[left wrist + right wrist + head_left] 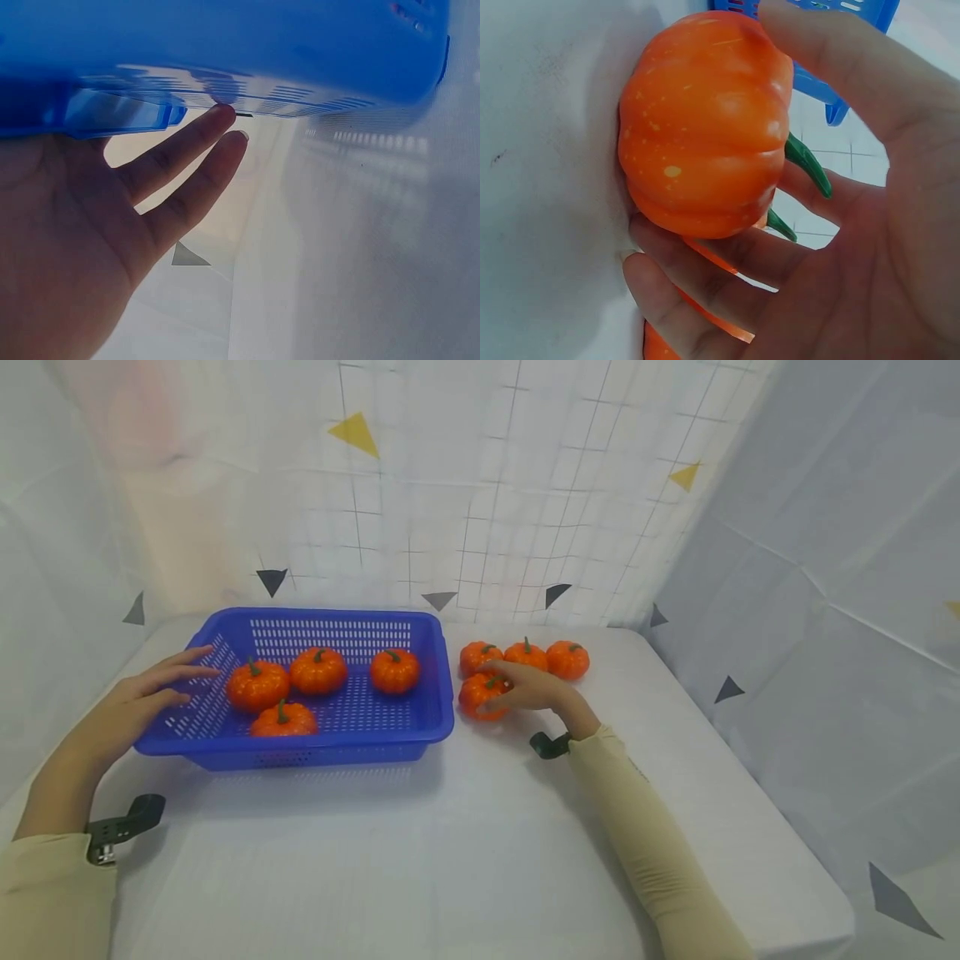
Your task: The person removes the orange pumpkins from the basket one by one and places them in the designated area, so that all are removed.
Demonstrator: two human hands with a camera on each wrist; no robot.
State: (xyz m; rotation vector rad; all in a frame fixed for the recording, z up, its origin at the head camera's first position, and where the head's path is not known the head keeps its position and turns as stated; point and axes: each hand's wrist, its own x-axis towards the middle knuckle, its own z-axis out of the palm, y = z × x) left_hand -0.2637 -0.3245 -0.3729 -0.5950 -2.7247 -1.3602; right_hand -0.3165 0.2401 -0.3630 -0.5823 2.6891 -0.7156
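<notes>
My right hand (528, 687) curves round the front orange pumpkin (480, 697), one of a small group on the table right of the basket. In the right wrist view the thumb lies along one side of that pumpkin (705, 127) and fingers reach round the other; its green stem points toward the palm. At the left end of the blue basket (315, 743), my left hand (127, 706) is spread with straight fingers over the rim. The left wrist view has two fingertips (221, 114) right by the slotted basket wall (285, 52).
Inside the basket sit several pumpkins (318, 672). Behind the gripped one, more pumpkins (567, 660) stand in a row on the white table (450, 860). White sheeting (480, 485) with grid lines and triangles rises at the back and sides.
</notes>
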